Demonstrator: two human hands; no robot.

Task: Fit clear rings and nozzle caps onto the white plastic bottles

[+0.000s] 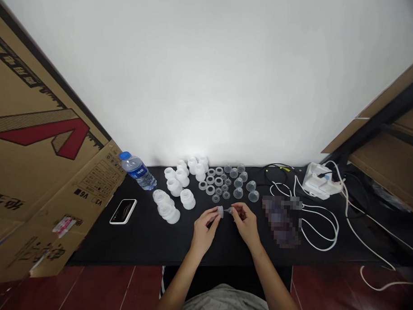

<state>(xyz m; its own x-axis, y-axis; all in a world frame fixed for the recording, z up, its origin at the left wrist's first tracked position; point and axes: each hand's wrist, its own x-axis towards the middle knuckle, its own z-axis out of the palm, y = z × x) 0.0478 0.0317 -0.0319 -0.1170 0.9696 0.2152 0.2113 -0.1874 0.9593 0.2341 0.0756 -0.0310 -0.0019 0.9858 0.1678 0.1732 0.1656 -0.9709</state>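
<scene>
Surface: flat black tabletop (129, 245).
Room: white wall (212, 83), 12 o'clock.
Left hand (204, 229): pinches translucent ridged plastic ring (220, 211), tabletop's 6 o'clock.
Right hand (247, 225): pinches clear pointed piece (228, 210), ring's 3 o'clock.

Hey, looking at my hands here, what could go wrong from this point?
The small clear piece pinched in your right hand could slip, as could the pale ring in your left hand. Your right hand might knock the clear domes just beyond it. The looped white cable farther right could snag.
</scene>
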